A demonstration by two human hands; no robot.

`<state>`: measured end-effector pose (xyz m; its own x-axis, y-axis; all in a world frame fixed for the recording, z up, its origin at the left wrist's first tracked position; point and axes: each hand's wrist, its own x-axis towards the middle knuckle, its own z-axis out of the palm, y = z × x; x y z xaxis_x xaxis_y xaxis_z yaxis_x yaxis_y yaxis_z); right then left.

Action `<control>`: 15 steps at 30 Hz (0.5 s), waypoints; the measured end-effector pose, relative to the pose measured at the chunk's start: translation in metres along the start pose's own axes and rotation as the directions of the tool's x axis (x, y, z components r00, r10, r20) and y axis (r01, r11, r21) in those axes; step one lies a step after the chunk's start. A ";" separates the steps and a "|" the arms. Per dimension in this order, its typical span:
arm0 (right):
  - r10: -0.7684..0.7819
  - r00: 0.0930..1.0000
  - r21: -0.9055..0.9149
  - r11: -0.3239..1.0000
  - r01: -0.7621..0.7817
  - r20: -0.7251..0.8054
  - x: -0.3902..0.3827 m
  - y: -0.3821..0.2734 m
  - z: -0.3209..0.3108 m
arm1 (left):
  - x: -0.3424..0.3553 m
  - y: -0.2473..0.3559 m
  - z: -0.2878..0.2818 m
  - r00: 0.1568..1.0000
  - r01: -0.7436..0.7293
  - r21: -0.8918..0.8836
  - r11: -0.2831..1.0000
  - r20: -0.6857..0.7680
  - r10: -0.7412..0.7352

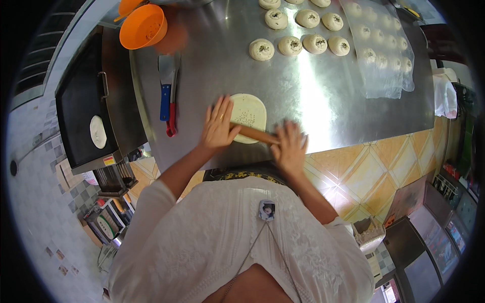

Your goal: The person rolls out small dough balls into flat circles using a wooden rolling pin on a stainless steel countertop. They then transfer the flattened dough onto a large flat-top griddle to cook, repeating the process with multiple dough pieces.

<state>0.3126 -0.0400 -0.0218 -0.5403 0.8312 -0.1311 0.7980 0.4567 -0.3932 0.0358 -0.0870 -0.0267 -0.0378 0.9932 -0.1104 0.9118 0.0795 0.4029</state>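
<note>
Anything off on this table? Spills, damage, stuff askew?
Nothing clearly spilled or damaged. Mildly untidy: the clear plastic sheet at the right of the metal table is wrinkled, its near edge uneven. The rolling pin slants across the flattened dough, but both hands are on it, so that's unremarkable.

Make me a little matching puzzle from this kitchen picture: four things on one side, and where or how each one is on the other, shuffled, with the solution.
Things:
1. Rolling pin
2. Plastic sheet
3. Flat-bladed tool
4. Griddle

Places and states:
A. Blue-handled, lying on the metal table
B. Black, with one flat dough round on it
C. Under the left hand and right hand, across a dough disc
D. Spread over dough balls

Pairs: 1-C, 2-D, 3-A, 4-B
</note>
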 end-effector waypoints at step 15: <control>0.026 0.982 -0.090 0.995 -0.043 -0.189 0.093 -0.018 -0.010 | 0.085 -0.038 -0.007 0.985 0.011 0.023 1.000 -0.173 -0.007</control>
<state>0.2506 0.0326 -0.0181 -0.4595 0.8876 0.0333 0.8413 0.4469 -0.3041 -0.0043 -0.0048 -0.0452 -0.1143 0.9924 0.0452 0.9206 0.0887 0.3804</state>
